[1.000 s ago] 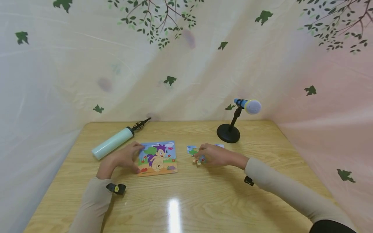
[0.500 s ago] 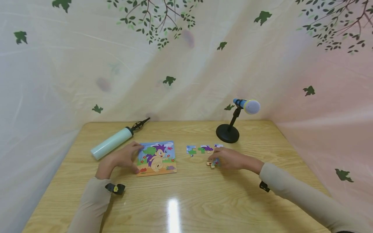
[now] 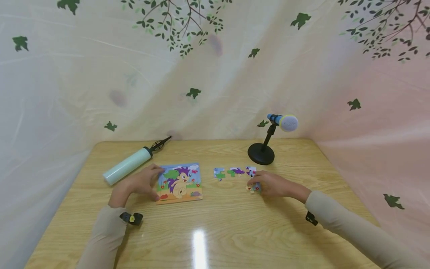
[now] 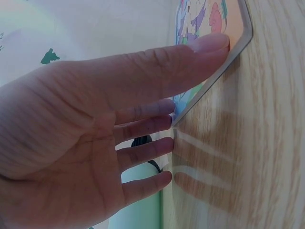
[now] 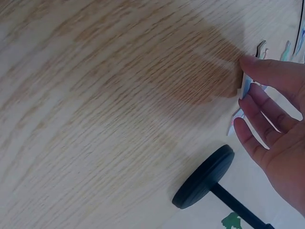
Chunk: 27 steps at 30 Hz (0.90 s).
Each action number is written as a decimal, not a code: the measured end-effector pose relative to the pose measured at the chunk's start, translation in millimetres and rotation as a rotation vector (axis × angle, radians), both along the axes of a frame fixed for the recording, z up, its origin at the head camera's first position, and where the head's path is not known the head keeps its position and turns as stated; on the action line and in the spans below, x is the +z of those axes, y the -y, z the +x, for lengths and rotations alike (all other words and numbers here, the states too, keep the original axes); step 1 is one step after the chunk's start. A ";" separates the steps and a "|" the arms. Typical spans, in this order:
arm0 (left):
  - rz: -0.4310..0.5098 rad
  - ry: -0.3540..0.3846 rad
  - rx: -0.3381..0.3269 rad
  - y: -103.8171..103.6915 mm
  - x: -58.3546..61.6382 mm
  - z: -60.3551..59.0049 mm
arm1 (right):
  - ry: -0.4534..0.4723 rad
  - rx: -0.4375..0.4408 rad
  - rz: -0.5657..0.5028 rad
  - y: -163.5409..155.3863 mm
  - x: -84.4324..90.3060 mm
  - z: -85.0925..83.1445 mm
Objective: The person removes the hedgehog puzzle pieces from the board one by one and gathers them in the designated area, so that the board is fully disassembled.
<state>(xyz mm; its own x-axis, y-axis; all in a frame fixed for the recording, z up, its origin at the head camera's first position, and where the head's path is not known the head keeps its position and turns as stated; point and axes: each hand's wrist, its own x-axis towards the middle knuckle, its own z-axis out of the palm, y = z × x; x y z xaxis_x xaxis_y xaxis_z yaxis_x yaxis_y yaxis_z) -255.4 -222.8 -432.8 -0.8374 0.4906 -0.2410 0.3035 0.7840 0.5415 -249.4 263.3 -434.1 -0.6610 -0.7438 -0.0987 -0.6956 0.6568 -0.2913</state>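
Note:
My right hand (image 3: 273, 184) pinches a jigsaw piece (image 3: 254, 187) with red flowers and a beige patch between thumb and fingers. In the right wrist view the held piece (image 5: 246, 86) stands edge-on. Just beyond it lie three pieces in a row: a blue and green one (image 3: 219, 173), a purple and green one (image 3: 236, 171), and one with purple and white (image 3: 250, 170), partly behind my fingers. My left hand (image 3: 143, 183) rests at the left edge of a picture board (image 3: 181, 183) showing a purple-haired hedgehog. Its thumb touches the board near the lower corner; its fingers are fairly straight.
A pale green hand pump (image 3: 129, 164) with a black nozzle lies behind my left hand. At the back right a toy microphone (image 3: 285, 122) sits on a black round-based stand (image 3: 261, 153). A leaf-patterned curtain (image 3: 151, 93) hangs behind the wooden table (image 3: 161, 239).
My right hand has slid right with its jigsaw piece, from beside the first loose piece to below the third, uncovering the middle one. The left hand stays by the board.

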 end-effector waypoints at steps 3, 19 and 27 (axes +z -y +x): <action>0.006 0.002 0.001 0.1 0.7 0.8 | -0.005 -0.012 -0.011 -1.4 0.2 -0.1; 0.011 -0.022 -0.023 0.8 -3.5 0.4 | -0.078 0.040 -0.023 -7.9 -8.0 -6.8; -0.005 -0.021 -0.020 0.4 -2.9 -0.2 | -0.070 0.023 -0.040 -6.4 -5.5 -7.7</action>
<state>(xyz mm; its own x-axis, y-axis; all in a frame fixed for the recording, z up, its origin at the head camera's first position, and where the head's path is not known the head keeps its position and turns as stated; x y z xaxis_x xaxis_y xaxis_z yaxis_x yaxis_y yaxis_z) -255.6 -223.3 -435.7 -0.8324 0.5057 -0.2264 0.3298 0.7806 0.5309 -257.1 269.7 -439.6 -0.6483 -0.7611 -0.0228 -0.7297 0.6296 -0.2666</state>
